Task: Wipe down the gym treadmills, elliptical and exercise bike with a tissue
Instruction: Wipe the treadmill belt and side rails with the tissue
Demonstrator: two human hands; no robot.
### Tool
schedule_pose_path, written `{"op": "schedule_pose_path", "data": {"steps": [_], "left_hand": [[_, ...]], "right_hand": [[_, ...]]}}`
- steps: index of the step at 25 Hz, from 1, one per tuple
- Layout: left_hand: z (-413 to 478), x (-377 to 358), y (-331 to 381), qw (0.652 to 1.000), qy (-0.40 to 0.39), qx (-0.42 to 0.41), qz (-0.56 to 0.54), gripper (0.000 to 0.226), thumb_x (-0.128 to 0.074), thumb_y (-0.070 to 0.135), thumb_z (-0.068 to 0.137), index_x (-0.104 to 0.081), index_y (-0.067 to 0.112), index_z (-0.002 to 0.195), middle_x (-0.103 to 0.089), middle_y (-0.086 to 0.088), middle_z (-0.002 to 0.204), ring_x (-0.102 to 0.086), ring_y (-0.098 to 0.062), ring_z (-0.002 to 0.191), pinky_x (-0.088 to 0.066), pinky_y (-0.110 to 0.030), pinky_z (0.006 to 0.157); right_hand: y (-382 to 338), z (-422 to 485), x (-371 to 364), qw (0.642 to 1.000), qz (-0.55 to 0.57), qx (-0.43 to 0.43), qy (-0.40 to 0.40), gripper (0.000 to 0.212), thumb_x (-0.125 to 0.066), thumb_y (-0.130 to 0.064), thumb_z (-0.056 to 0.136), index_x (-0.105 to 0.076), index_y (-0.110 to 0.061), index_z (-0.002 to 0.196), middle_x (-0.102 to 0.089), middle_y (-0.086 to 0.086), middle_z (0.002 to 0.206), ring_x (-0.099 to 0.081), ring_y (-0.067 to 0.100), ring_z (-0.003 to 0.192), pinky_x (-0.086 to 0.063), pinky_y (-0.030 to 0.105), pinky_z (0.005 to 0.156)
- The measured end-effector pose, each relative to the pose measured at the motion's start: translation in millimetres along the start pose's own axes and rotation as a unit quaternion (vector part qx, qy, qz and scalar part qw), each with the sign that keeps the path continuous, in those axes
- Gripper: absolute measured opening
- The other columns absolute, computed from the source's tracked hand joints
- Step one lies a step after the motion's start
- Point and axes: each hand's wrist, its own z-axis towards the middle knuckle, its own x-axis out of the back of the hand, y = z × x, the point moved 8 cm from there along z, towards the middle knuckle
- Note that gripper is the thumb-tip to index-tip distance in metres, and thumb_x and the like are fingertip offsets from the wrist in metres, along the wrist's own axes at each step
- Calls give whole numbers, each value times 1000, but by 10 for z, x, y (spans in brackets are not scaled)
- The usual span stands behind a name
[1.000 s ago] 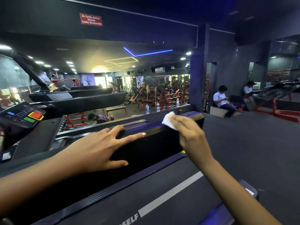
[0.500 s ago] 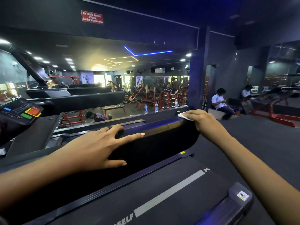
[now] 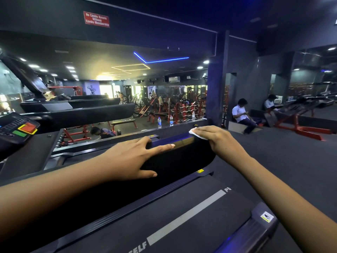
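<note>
Right hand, fingers curled over tissue, has slid toward nine o'clock along treadmill rail; flat-fingered left hand braces, wiping continues.

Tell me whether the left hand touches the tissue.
Apart. The head view shows the left hand on the rail, bare rail separating it from the tissue under the right hand.
</note>
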Motion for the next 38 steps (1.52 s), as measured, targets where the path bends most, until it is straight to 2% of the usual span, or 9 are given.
{"op": "schedule_pose_path", "data": {"steps": [4, 8, 11, 14, 22, 26, 28, 33, 38], "left_hand": [[312, -12, 86, 1000, -2, -16, -15, 82, -41, 66, 88, 35, 64, 120, -23, -7, 145, -42, -24, 127, -47, -35, 94], [306, -32, 98, 1000, -4, -24, -8, 83, -41, 66, 89, 36, 63, 120, -15, -6, 150, -38, -22, 131, -40, -30, 103], [311, -16, 111, 1000, -1, -27, -6, 83, -42, 66, 89, 34, 62, 122, -11, -4, 152, -35, -20, 133, -35, -29, 106], [316, -17, 119, 1000, -1, -24, -5, 83, -41, 66, 88, 35, 62, 121, -8, -3, 152, -33, -20, 135, -32, -27, 107], [313, -37, 118, 1000, -6, -23, -8, 84, -37, 69, 87, 42, 63, 117, -12, -3, 151, -35, -18, 133, -33, -27, 107], [316, -53, 106, 1000, -5, -24, -13, 85, -39, 69, 87, 42, 65, 115, -18, -2, 145, -40, -17, 127, -36, -28, 105], [318, -52, 102, 1000, -2, -25, -14, 86, -39, 69, 87, 42, 65, 115, -22, -2, 142, -41, -17, 124, -37, -30, 105], [316, -55, 105, 999, 2, -32, -6, 84, -36, 70, 86, 42, 64, 116, -23, -1, 140, -43, -16, 121, -38, -27, 102], [320, -31, 116, 999, 13, -36, 9, 85, -36, 69, 86, 43, 62, 116, -26, -1, 138, -45, -16, 120, -36, -24, 99]], "right_hand": [[420, -116, 32, 997, -18, -66, -20, 56, -56, 20, 72, -65, -12, 118, -67, 7, 114, -62, 25, 105, -46, 29, 90], [580, -192, 158, 986, -13, -154, 63, 57, -46, 19, 70, -65, -8, 118, -65, 11, 117, -58, 22, 108, -37, 19, 95], [-147, -345, 109, 983, -25, -57, 173, 45, -42, 11, 79, -65, 0, 116, -65, 12, 114, -54, 16, 107, -36, 17, 100], [-525, -547, -89, 977, -57, 5, 207, 37, -30, 2, 99, -61, 3, 120, -63, 12, 119, -55, 20, 113, -41, 25, 102], [406, -714, -36, 925, -47, -219, 306, 44, -36, 1, 81, -62, 3, 117, -65, 17, 112, -55, 23, 103, -44, 31, 91], [-355, -467, -129, 951, -32, -75, 300, 39, -33, 7, 91, -61, 4, 119, -63, 16, 116, -53, 22, 110, -41, 27, 102], [-369, -454, -183, 954, -50, -59, 291, 38, -31, 4, 95, -60, 4, 119, -63, 15, 116, -53, 23, 111, -39, 25, 103], [338, -663, -146, 916, -67, -205, 338, 39, -44, 9, 81, -63, 5, 115, -66, 18, 110, -50, 22, 104, -41, 26, 97], [125, -911, -328, 895, -17, -253, 366, 40, -38, 1, 82, -62, 8, 114, -66, 20, 106, -52, 20, 101, -42, 25, 93]]}}
